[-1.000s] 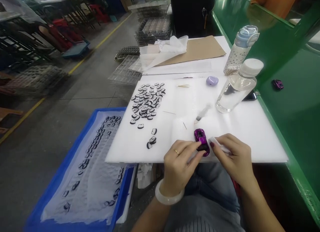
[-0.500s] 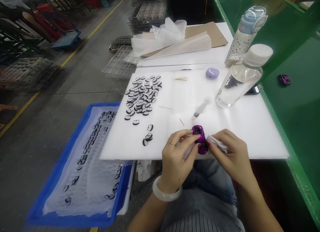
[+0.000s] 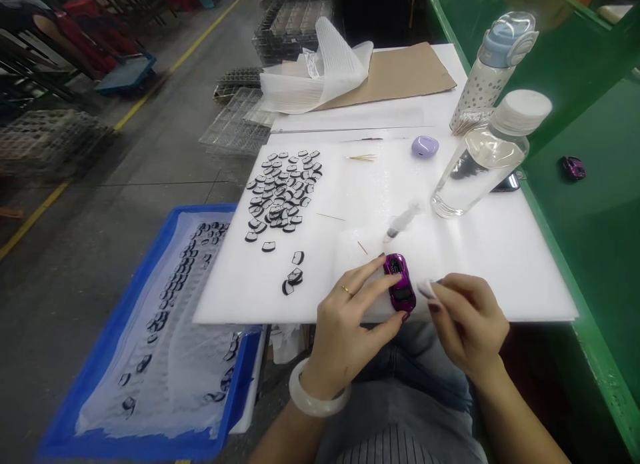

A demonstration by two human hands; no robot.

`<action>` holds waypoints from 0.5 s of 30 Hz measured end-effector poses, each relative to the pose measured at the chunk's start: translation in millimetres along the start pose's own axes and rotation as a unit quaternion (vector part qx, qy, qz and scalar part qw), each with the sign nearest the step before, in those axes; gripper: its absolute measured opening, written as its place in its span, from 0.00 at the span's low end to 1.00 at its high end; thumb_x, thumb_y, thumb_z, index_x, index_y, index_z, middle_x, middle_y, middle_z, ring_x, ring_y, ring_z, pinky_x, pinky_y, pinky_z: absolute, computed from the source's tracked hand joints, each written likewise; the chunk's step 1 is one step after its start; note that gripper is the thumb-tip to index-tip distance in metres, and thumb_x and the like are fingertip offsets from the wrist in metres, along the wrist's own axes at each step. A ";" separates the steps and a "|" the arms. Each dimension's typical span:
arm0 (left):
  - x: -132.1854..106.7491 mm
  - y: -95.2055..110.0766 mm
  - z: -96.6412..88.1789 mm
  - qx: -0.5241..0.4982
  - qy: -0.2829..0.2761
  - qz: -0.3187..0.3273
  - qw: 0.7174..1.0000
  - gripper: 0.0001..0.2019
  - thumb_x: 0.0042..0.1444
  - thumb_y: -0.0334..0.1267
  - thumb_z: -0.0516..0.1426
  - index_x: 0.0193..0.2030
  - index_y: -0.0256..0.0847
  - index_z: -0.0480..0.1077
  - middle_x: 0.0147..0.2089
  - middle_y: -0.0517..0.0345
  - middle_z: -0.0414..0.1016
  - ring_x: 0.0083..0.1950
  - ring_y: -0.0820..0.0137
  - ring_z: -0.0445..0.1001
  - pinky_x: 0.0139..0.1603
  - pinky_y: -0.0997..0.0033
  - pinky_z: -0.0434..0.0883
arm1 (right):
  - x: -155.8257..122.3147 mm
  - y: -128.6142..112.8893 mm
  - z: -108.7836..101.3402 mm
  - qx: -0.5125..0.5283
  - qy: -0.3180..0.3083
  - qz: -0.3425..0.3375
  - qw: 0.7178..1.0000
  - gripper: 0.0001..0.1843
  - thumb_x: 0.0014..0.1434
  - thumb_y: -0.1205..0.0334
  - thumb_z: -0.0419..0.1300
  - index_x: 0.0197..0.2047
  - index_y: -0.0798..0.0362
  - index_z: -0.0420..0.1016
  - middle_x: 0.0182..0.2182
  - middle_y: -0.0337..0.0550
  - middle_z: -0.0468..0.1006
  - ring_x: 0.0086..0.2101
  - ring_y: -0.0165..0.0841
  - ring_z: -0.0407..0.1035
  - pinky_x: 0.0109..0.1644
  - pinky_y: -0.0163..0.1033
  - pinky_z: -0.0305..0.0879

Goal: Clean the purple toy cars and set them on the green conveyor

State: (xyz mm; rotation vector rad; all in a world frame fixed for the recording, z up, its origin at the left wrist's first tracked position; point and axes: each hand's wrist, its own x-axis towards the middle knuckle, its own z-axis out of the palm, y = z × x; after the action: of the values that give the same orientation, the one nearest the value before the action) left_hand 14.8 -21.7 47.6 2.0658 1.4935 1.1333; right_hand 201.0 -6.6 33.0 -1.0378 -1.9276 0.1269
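Note:
A shiny purple toy car (image 3: pixel 403 294) is at the front edge of the white foam-topped table (image 3: pixel 520 284). My left hand (image 3: pixel 353 317) grips it, with fingers along its left side and far end and the thumb at its near end. To the right of the car, apart from it, my right hand (image 3: pixel 467 317) pinches a small folded white cloth or tissue (image 3: pixel 427 289). Just beyond the car lies a clear syringe-like tube (image 3: pixel 403 221). Left of it rests a short thin brown stick (image 3: pixel 363 247).
Many small black-edged pieces (image 3: pixel 280 197) lie on the table's left. A clear bottle (image 3: pixel 483 161), a dotted flask (image 3: pixel 483 84) and a purple case (image 3: pixel 425 146) stand at right. A blue tray (image 3: pixel 135 291) sits lower left. Another purple car (image 3: pixel 573 167) rests on the green surface.
My right hand has drawn back to the right with the white cloth, away from the car. My left fingers have spread along the car. Foam sheeting at the back has flipped up.

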 end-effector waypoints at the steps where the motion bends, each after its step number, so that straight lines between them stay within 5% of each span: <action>1: -0.5 -0.1 -0.4 0.002 0.002 0.001 1.000 0.18 0.56 0.32 0.64 0.54 0.42 0.75 0.61 0.48 0.75 0.59 0.58 0.75 0.58 0.56 0.77 | -1.8 -0.5 1.6 -0.016 0.001 -0.022 1.000 0.14 0.60 0.73 0.60 0.48 0.51 0.76 0.42 0.48 0.73 0.36 0.33 0.72 0.35 0.37 0.73; 9: -3.5 -5.1 3.5 0.024 0.023 0.029 0.999 0.17 0.57 0.34 0.64 0.54 0.43 0.75 0.60 0.46 0.76 0.57 0.57 0.77 0.55 0.55 0.79 | -11.3 -3.7 0.7 -0.085 0.004 -0.010 0.996 0.14 0.58 0.71 0.63 0.47 0.49 0.78 0.39 0.46 0.72 0.31 0.31 0.68 0.29 0.35 0.68; 15: -5.9 -13.4 9.9 0.063 0.075 0.125 0.987 0.11 0.57 0.36 0.63 0.48 0.42 0.76 0.53 0.43 0.79 0.50 0.57 0.81 0.46 0.59 0.82 | 9.9 46.1 -36.1 -0.124 0.051 0.069 0.989 0.06 0.63 0.63 0.62 0.44 0.51 0.75 0.33 0.43 0.78 0.22 0.29 0.66 0.26 0.36 0.62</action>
State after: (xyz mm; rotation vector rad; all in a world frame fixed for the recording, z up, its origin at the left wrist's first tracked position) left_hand 13.2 -20.3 30.1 2.3535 1.4356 1.3459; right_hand 254.3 18.9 39.0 -1.3180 -1.8089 -0.0890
